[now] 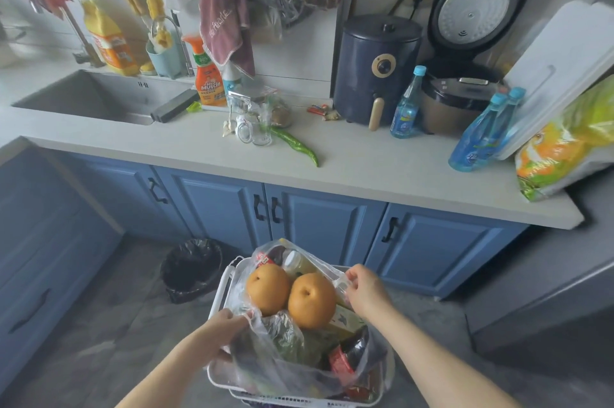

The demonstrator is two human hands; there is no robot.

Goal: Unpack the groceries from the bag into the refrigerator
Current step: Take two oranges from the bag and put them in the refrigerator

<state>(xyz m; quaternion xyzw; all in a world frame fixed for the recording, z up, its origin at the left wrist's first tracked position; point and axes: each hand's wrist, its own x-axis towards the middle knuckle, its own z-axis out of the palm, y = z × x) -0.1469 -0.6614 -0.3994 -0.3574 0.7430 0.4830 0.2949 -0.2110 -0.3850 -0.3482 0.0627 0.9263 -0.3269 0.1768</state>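
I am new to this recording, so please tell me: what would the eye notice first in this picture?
First, two round golden pears on top of the clear plastic bag, which sits in a white basket on the floor. The left hand and right hand each pinch the bag's edge. Behind, a green pepper lies on the pale counter.

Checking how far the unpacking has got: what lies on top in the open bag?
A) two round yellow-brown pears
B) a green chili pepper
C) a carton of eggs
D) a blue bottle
A: two pears sit side by side on top in the plastic bag, whose edges both hands hold apart.
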